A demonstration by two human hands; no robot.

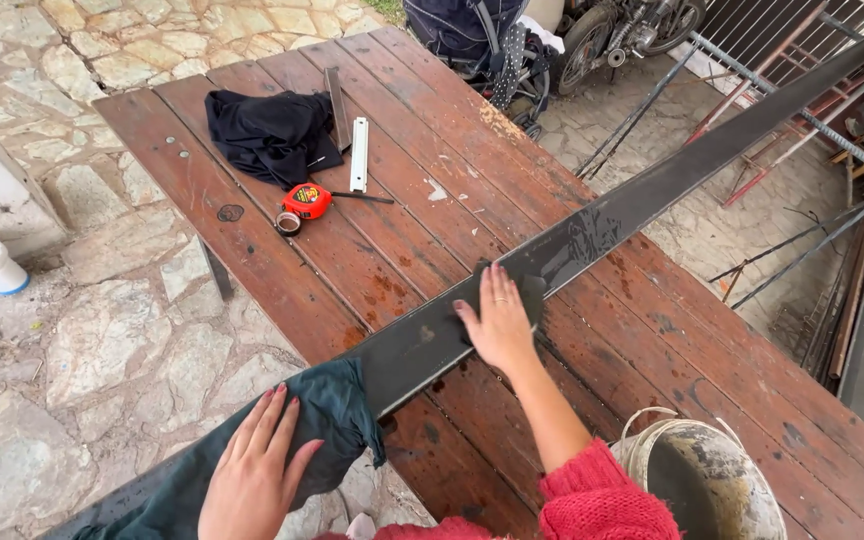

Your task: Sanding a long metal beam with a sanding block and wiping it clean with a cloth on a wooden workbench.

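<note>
bar (pixel 592 232) under right hand (pixel 499 325); left hand (pixel 252 470) on cloth (pixel 337 415)

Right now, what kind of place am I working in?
Probably an outdoor home workshop or yard: a worn wooden table on stone paving, a long steel bar across it, a tape measure, and metal rods lying alongside.

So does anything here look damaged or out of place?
The wooden table looks weathered: dark stains and patches where the red finish has worn off, one pale chip near the far edge. The long metal bar lies slantwise across it, overhanging both sides. The left hand presses a dark green cloth onto it; the right hand rests flat on it.
</note>
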